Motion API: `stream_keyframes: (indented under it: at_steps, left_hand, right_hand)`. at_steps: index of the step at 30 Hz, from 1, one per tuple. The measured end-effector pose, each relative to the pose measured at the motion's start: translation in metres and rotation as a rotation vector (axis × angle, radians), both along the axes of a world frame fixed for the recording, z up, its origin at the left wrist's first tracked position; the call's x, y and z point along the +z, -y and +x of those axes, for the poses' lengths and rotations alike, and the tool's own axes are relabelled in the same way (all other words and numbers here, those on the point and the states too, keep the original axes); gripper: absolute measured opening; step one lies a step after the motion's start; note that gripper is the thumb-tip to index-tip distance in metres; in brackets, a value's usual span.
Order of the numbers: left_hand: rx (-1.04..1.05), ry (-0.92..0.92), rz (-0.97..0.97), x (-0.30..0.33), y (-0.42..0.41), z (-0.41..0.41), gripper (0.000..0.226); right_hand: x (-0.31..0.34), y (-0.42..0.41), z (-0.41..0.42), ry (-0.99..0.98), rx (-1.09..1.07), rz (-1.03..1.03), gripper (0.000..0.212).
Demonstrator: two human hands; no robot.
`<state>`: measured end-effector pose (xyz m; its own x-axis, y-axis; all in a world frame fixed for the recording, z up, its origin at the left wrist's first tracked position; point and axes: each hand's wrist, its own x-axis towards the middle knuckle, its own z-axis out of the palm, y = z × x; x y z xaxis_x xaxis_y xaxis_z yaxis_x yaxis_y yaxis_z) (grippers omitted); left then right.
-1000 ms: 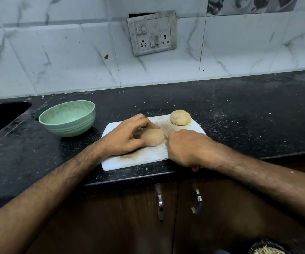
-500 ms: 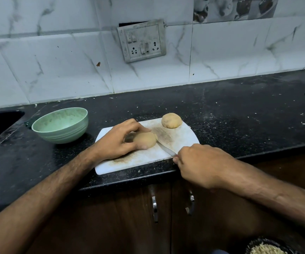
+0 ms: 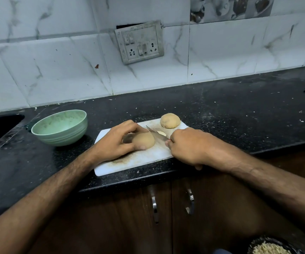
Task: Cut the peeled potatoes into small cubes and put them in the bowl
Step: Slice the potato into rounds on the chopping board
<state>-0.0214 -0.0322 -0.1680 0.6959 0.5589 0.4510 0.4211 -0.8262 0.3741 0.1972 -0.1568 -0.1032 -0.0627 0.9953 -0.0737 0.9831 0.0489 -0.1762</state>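
On the white cutting board [image 3: 140, 159], at the front edge of the dark speckled surface [image 3: 239, 114], lay 2 peeled potatoes. The left hand [image 3: 116, 142] pressed down on the nearer potato [image 3: 144, 141], its fingers [image 3: 129, 125] curled over the top and far side and its thumb against the near side — clamped on it. The right hand [image 3: 186, 146] was wrapped shut around the handle of a knife [image 3: 156, 133], the handle hidden inside the fist. The blade ran from the fist toward the back left, its tip just beside the left fingertips, right next to the held potato's right side; whether the edge had entered the potato could not be told. A small pale sliver [image 3: 161, 133] lay on the board just beyond the blade. The second potato [image 3: 170, 120] sat whole at the board's far right corner, apart from both hands. A green bowl [image 3: 60, 128] stood on the surface left of the board — no potato pieces showed in it.
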Motion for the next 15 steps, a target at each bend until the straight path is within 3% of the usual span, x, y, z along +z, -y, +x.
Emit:
stream_keyframes:
  at_steps: [15]
  left_hand:
    - [-0.020,0.044,-0.059,-0.006,-0.006,-0.001,0.046]
  right_hand:
    - [0.000,-0.009,-0.024,0.077,0.006,-0.020,0.023]
